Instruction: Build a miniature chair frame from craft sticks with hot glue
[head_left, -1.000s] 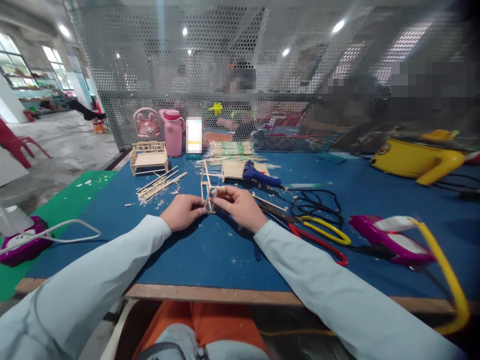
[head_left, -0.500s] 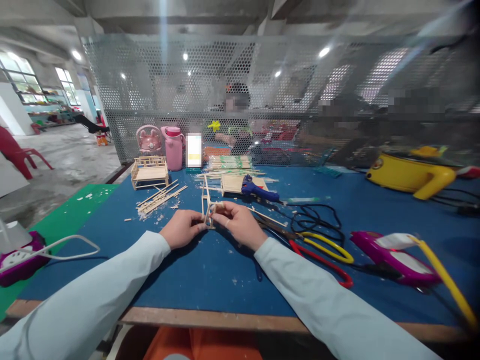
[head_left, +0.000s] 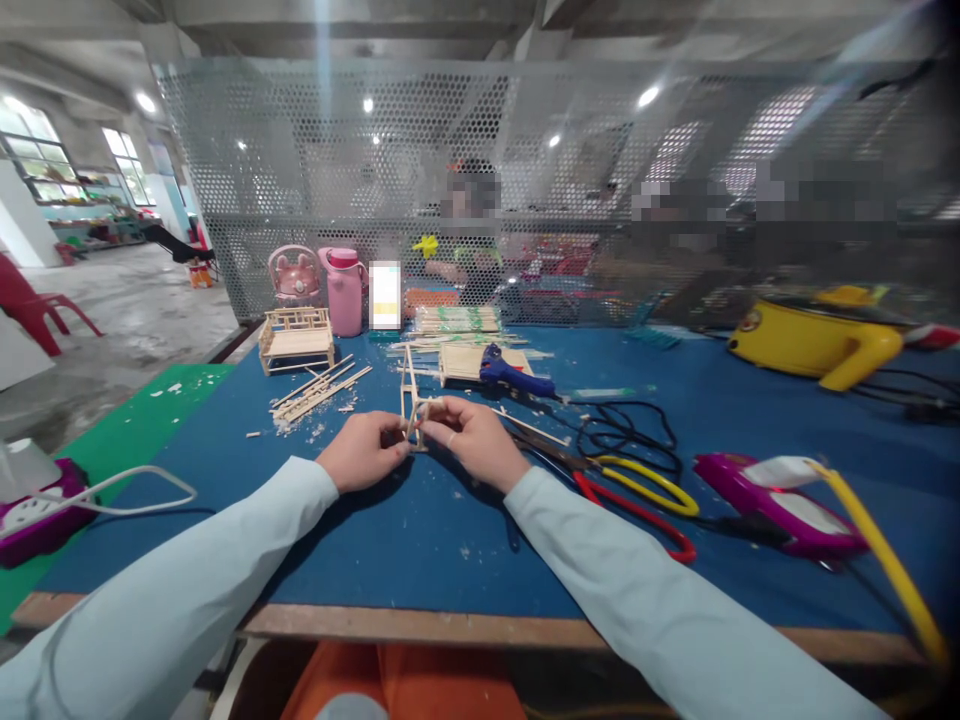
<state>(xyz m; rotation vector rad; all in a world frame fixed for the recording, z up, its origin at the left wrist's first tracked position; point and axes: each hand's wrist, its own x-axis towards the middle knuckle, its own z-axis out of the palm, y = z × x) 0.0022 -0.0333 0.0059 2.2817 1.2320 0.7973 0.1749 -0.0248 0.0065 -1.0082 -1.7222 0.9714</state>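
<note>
A small frame of thin wooden sticks (head_left: 409,385) stands on the blue tabletop between my two hands. My left hand (head_left: 365,450) pinches its lower near part from the left. From the right, my right hand (head_left: 478,440) is closed on the same frame, thumb and fingertips near its upper corner. Fingers partly hide the joints there. Behind it lies a flat wooden-stick panel (head_left: 461,365) with a blue glue gun (head_left: 514,373) resting on it. To the left, loose sticks (head_left: 319,392) lie among white crumbs.
A finished-looking miniature wooden bench (head_left: 296,340) stands back left, beside a pink bottle (head_left: 345,292). Red-and-yellow-handled scissors (head_left: 637,490), a black cord (head_left: 634,435) and a purple power strip (head_left: 780,508) lie right. A yellow pot (head_left: 810,340) sits farther back. Behind a perforated screen (head_left: 300,150) sits a person.
The whole view has shifted slightly. My hands stay on the stick frame in nearly the same pose, with only tiny finger movement.
</note>
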